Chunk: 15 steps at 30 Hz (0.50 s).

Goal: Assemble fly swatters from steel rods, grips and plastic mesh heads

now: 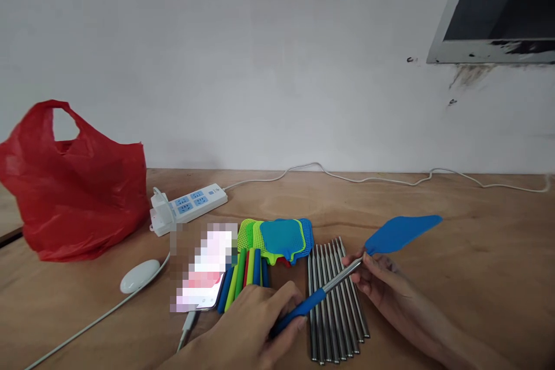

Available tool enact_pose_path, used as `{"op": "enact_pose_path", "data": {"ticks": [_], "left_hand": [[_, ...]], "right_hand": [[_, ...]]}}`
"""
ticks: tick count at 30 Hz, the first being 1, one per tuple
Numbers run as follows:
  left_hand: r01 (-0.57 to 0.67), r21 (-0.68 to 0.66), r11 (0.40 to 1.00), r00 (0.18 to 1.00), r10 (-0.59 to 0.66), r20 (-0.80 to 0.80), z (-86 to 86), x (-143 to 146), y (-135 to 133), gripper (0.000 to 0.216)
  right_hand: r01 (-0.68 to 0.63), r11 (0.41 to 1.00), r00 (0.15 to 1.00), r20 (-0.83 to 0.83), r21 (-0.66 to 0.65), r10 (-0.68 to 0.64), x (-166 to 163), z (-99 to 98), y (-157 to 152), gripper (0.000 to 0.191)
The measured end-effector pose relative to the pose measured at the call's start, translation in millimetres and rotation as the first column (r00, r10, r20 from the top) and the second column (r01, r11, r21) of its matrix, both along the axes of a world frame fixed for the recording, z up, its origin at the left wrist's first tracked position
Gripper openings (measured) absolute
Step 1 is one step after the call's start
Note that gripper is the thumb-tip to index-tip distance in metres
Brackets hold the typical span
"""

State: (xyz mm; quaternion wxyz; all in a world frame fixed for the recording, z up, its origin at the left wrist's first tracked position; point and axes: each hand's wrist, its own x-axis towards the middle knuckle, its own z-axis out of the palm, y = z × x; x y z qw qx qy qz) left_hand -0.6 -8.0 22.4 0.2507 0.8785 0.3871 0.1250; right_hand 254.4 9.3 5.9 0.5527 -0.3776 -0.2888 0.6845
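A fly swatter with a blue head (401, 233), a metal rod and a blue grip (307, 305) is held slantwise between both hands. My left hand (255, 324) is closed around the blue grip. My right hand (385, 283) pinches the joint where the rod meets the blue head. Below the swatter lies a row of several metal rods (333, 324), side by side. Behind them is a stack of swatter heads (281, 238) in green, yellow and blue. Several coloured grip tubes (240, 274) lie beyond my left hand, which partly hides them.
On the wooden table a phone (208, 272), its screen blurred, lies left of the tubes with a cable plugged in. A white power strip (199, 203), a white oval object (140, 276) and a red plastic bag (82, 196) are further left. A cord runs along the wall.
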Motion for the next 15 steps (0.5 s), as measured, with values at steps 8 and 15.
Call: {"op": "enact_pose_path", "data": {"ticks": [8,15], "left_hand": [[-0.053,-0.07,0.996,0.997,0.056,0.043,-1.9,0.5,-1.7,0.021],[0.108,-0.791,0.602,0.879,0.313,0.359,0.3,1.8,3.5,0.053]], "right_hand": [[0.095,0.995,0.989,0.11,0.015,-0.096,2.0,-6.1,3.2,0.034],[0.13,0.985,0.979,0.144,0.117,-0.146,-0.2,-6.8,3.5,0.031]]}}
